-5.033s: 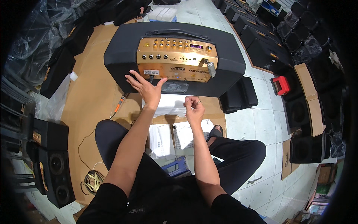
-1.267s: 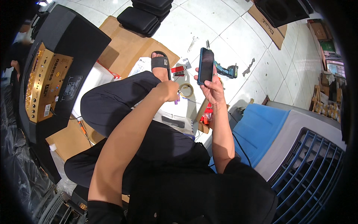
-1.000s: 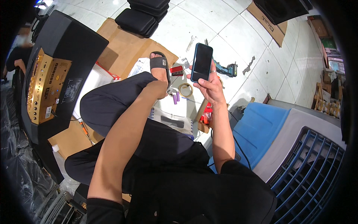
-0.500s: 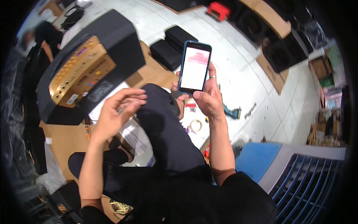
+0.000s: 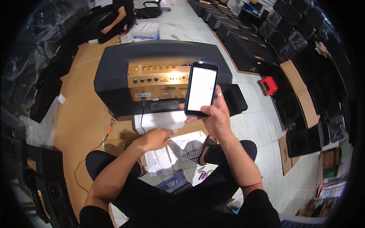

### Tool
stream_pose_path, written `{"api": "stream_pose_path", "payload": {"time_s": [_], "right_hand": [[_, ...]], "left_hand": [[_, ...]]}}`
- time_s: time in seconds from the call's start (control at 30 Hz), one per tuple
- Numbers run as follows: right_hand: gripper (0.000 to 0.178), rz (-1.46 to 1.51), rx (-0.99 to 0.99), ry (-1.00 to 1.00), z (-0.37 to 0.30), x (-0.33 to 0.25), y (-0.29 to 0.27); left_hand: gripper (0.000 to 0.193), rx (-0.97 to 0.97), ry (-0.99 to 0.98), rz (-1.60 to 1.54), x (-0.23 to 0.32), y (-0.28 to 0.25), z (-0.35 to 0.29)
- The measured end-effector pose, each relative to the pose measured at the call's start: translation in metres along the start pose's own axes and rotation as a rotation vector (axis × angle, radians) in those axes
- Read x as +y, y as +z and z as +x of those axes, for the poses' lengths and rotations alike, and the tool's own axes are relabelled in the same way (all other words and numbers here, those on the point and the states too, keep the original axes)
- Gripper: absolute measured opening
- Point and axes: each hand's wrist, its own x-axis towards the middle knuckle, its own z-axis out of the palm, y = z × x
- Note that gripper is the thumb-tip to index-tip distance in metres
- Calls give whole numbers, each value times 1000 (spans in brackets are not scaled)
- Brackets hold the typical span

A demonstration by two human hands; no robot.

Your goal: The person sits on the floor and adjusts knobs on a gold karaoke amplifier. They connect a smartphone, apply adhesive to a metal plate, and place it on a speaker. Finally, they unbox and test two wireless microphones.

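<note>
Tiled floor (image 5: 258,129), pale, part covered by brown cardboard (image 5: 76,98); black speakers (image 5: 243,49) in a row at upper right. At upper left, a co-worker (image 5: 123,13) in dark clothes, low to the floor, one arm bare.

Centre: black amp (image 5: 107,78) with gold panel (image 5: 156,79); strip above the knobs blurred. Black cable (image 5: 143,114) runs down from the panel's lower left. Orange tool (image 5: 110,126) lies on the cardboard, left of the cable.

Right hand (image 5: 216,116): closed around the phone (image 5: 202,91), thumb at the lower edge of the screen; ring on one finger. Phone raised, near upright, top tipped slightly right; screen lit, mostly white. From this view it covers the right part of the panel.

Left hand (image 5: 156,139): back upward, fingers bent, narrow; cannot tell whether anything is held. It is over the upper end of the papers (image 5: 159,162); contact unclear.

White sheet (image 5: 186,146) right of the papers. Nearer the body: blue case (image 5: 173,183); purple cylinders (image 5: 203,176) to its right.
</note>
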Motion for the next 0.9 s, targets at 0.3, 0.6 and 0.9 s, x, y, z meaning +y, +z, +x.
{"api": "stream_pose_path", "payload": {"time_s": [0.3, 0.6, 0.9], "right_hand": [[49, 130, 143, 231, -6, 49, -9], [37, 133, 164, 298, -15, 40, -11], [46, 73, 260, 286, -25, 38, -16]], "left_hand": [[56, -435, -303, 279, -16, 31, 0], [58, -397, -202, 301, 0, 31, 11], [58, -286, -159, 287, -17, 40, 3]]}}
